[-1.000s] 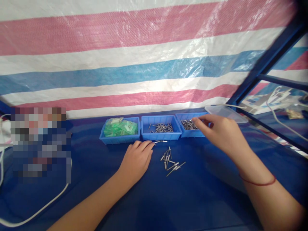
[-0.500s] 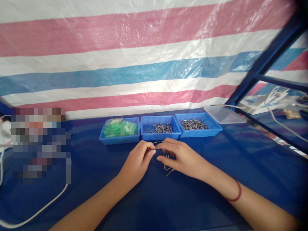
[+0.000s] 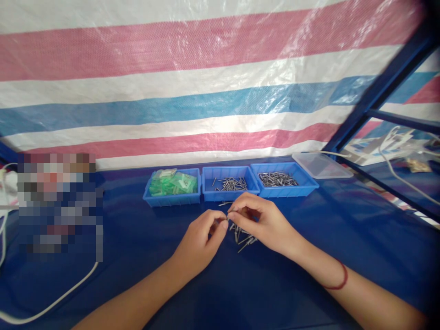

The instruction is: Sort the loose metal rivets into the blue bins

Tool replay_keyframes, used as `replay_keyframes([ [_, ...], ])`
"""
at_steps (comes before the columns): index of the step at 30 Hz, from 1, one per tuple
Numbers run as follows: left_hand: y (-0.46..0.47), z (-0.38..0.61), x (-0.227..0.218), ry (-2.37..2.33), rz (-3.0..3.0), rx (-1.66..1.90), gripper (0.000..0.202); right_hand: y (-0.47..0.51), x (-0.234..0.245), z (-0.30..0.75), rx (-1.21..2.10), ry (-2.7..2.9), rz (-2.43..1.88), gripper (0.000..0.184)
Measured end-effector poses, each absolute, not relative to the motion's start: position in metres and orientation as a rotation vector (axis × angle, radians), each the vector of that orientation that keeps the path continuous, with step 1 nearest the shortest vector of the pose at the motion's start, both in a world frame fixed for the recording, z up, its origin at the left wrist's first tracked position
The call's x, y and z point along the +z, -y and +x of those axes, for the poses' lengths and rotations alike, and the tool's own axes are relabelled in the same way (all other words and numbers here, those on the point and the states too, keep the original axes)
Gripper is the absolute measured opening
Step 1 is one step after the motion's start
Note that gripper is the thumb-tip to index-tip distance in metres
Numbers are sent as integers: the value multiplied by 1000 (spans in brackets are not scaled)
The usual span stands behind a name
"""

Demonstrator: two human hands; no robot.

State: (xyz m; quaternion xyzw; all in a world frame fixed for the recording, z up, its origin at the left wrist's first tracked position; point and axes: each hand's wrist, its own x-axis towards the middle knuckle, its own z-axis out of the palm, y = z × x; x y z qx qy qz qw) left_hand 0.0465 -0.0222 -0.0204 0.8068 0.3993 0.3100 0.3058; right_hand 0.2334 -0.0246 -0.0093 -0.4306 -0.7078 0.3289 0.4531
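Observation:
Close together over the blue table, my left hand (image 3: 201, 236) and my right hand (image 3: 266, 222) pinch with thumb and forefinger, fingertips nearly touching. A tiny bit of something shows between the tips, too small to name. Beneath and beside my right hand lies a loose pile of metal blind rivets (image 3: 242, 236), partly covered by its fingers. A few more rivets (image 3: 225, 203) lie just in front of the middle bin. That blue bin (image 3: 231, 197) holds a scattering of similar metal pieces, and the right blue bin (image 3: 292, 190) has a thicker layer of them.
In the left blue bin (image 3: 172, 200) are green plastic packets (image 3: 172, 183). A clear lid (image 3: 321, 166) lies behind the right bin. A white cable (image 3: 68, 298) curves along the left, near a blurred-out area. Striped sheeting hangs behind; a blue metal frame (image 3: 378, 87) stands at right.
My right hand has gone from fingers apart over the rivets to a pinch against my left fingertips. My left hand has shifted slightly right and nearer me. More of the pile shows.

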Motion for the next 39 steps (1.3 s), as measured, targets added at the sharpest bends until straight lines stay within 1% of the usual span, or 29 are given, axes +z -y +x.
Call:
replay_keyframes([
  [8, 20, 46, -24, -1029, 2165, 786, 17, 26, -9, 233, 840, 1721, -1060, 11],
  [15, 21, 47, -23, -1055, 2171, 820, 14, 26, -8, 233, 830, 1739, -1041, 9],
  [21, 19, 45, -24, -1138, 2123, 951, 10, 24, -9, 235, 711, 1843, -1099, 6],
  [24, 18, 44, -22, -1144, 2185, 979, 13, 22, -8, 237, 644, 1986, -1103, 9],
  [26, 15, 43, -20, -1143, 2303, 956, 20, 19, -5, 243, 602, 2017, -1121, 10],
  [29, 11, 41, -19, -1140, 2544, 796, 35, 12, 4, 263, 451, 1922, -1228, 11],
  [31, 8, 41, -19, -1126, 2662, 647, 38, 7, 8, 282, 238, 1819, -1379, 13],
  [33, 6, 42, -20, -1124, 2725, 527, 41, 3, 9, 299, -54, 1734, -1582, 16],
  [36, 6, 43, -22, -1147, 2765, 439, 41, 0, 6, 311, -385, 1669, -1809, 34],
  [38, 6, 44, -23, -1158, 2779, 430, 38, 2, 6, 307, -427, 1680, -1811, 40],
  [39, 6, 45, -23, -1160, 2782, 439, 37, 4, 6, 302, -397, 1717, -1764, 39],
])
